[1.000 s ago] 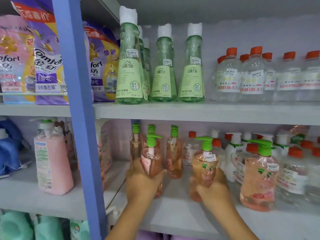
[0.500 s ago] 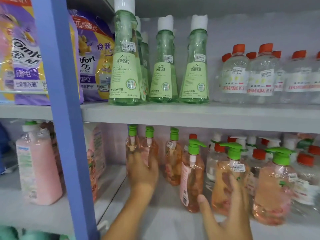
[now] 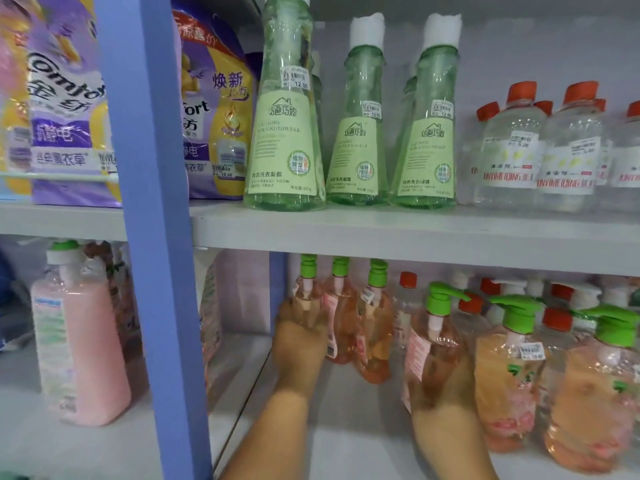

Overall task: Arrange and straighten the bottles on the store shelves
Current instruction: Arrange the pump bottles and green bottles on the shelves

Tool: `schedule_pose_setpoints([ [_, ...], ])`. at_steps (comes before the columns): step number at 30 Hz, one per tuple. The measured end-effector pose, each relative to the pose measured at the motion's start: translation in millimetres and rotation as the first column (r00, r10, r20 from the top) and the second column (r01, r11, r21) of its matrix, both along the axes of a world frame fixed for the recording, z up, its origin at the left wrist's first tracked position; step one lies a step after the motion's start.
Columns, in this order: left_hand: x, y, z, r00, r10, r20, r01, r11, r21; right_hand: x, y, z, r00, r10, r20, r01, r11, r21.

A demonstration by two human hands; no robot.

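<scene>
Lower centre: left hand (image 3: 300,336) grips the upright back-row bottle (image 3: 309,303); right hand (image 3: 441,386) wraps the nearer front bottle (image 3: 433,344).

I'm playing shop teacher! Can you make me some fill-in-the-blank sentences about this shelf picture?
1. The left hand holds a peach pump bottle with a ____ pump top.
2. The right hand holds another pump bottle on the ____ shelf.
3. The three tall green bottles on the upper shelf have ____ caps.
4. The clear bottles beside them have ____ caps.

Missing words: green; lower; white; red
</scene>
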State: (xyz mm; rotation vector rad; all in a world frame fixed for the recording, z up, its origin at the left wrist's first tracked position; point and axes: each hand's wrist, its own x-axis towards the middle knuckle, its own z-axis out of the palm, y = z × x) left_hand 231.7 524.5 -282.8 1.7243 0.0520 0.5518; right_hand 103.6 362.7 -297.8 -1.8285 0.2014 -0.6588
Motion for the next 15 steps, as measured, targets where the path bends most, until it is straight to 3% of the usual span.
schedule_pose_setpoints([
  [4, -2, -5, -7, 0.994, -0.107, -0.018, 0.108, 0.992, 0.062, -26, 8, -3, 0.96, -0.183, 0.21, 0.2, 0.978, -0.061],
  [5, -2, -4, -8, 0.993, -0.119, -0.024, 0.121, 0.989, 0.088, -33, 12, -5, 0.948, -0.162, 0.274, 0.205, 0.969, -0.136],
  [6, -3, -3, -7, 0.992, -0.122, -0.032, 0.125, 0.986, 0.111, -32, 17, -8, 0.921, -0.136, 0.366, 0.186, 0.977, -0.103],
  [8, -5, -2, -9, 0.985, -0.17, -0.036, 0.173, 0.977, 0.121, -35, 30, -2, 0.885, 0.045, 0.464, 0.029, 0.988, -0.15],
  [10, -10, -2, -8, 0.974, -0.225, -0.043, 0.228, 0.967, 0.111, -20, 39, 12, 0.939, 0.194, 0.285, -0.147, 0.973, -0.18],
  [12, -15, -2, -4, 0.982, -0.183, -0.054, 0.188, 0.972, 0.14, 8, 43, 24, 0.946, 0.298, 0.131, -0.301, 0.954, 0.003],
  [13, -15, -1, -3, 0.989, -0.137, -0.055, 0.145, 0.973, 0.177, 23, 47, 30, 0.95, 0.298, 0.095, -0.304, 0.951, 0.06],
  [15, -14, 1, -1, 0.996, -0.067, -0.053, 0.077, 0.973, 0.219, 48, 52, 42, 0.967, 0.243, 0.083, -0.243, 0.97, -0.003],
])
